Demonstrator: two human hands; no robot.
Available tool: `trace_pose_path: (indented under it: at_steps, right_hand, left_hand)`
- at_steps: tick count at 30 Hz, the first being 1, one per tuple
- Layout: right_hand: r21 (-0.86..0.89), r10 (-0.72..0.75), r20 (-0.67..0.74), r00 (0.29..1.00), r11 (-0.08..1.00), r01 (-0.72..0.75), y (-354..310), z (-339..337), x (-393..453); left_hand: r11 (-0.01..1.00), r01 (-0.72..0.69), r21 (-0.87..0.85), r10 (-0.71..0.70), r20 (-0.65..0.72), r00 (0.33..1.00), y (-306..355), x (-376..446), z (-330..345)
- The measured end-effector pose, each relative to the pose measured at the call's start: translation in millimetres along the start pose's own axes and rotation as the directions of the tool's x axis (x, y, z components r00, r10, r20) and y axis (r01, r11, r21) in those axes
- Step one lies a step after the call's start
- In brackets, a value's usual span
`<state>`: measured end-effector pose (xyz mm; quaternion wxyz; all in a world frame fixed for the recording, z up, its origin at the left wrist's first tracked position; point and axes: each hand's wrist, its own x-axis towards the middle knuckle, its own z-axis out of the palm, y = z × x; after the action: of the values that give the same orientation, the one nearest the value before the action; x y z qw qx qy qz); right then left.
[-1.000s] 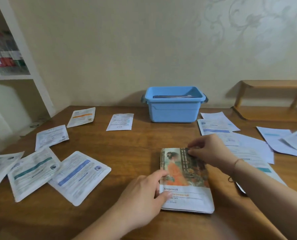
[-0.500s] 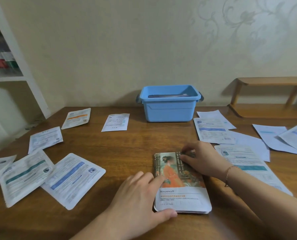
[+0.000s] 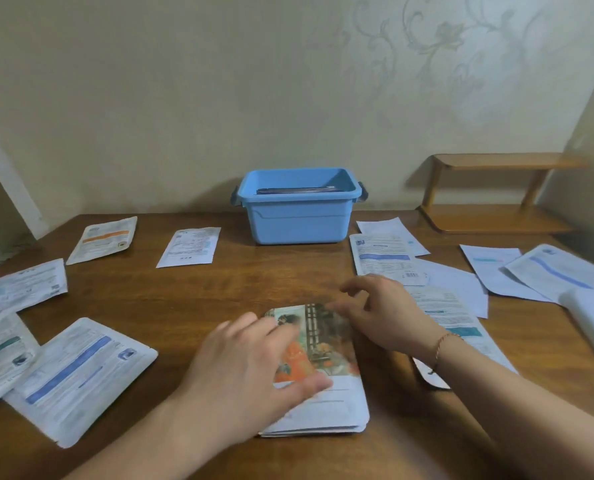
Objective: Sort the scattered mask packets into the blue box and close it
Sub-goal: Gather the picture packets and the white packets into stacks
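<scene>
On the table [image 3: 254,282], the packet stack [image 3: 326,403] under the flat left hand [image 3: 243,368], right hand [image 3: 382,313] seemingly pinching its far edge.

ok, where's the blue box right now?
In the head view the blue box sits open at the far middle of the table, against the wall, between a white packet on its left and overlapping packets on its right.

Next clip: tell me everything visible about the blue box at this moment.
The blue box is a light blue, plastic-looking rectangular tub with a rolled rim and darker latch clips at both ends. It stands upright and open at the table's far edge by the wall; no lid shows. Something flat and dark lies inside. Neither hand touches it.
</scene>
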<state>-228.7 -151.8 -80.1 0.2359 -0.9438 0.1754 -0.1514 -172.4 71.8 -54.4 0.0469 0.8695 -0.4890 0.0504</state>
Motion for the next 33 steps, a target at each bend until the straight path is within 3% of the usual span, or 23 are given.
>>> trace_pose_path:
  at_steps: [4,10,16,22,26,33]
  right_hand:
    - [-0.027,0.085,-0.031,0.996,0.996,-0.086,31.1,-38.2,-9.0]
    - [-0.064,0.301,-0.040,0.953,0.951,-0.303,92.7,-95.5,-29.5]
    - [-0.075,0.449,-0.061,0.891,0.888,-0.453,139.0,-114.1,-49.1]
    - [-0.070,0.488,-0.083,0.869,0.867,-0.494,157.5,-120.8,-43.1]
    - [-0.068,0.488,-0.091,0.868,0.866,-0.495,163.1,-119.9,-36.3]
    - [-0.071,0.413,-0.060,0.909,0.906,-0.417,146.9,-105.7,-12.7]
  left_hand:
    - [0.994,-0.087,-0.072,0.082,-0.075,0.994,37.0,54.3,-3.8]
    - [0.968,-0.222,-0.115,0.227,0.031,0.974,99.4,150.0,11.9]
    - [0.971,-0.222,-0.093,0.232,0.108,0.967,118.5,211.7,37.0]
    - [0.988,-0.126,-0.086,0.133,0.088,0.987,124.5,250.4,54.6]
    - [0.995,0.021,-0.100,0.001,0.219,0.976,115.8,264.0,60.2]
    - [0.999,-0.029,-0.016,0.033,0.250,0.968,116.2,260.5,52.6]
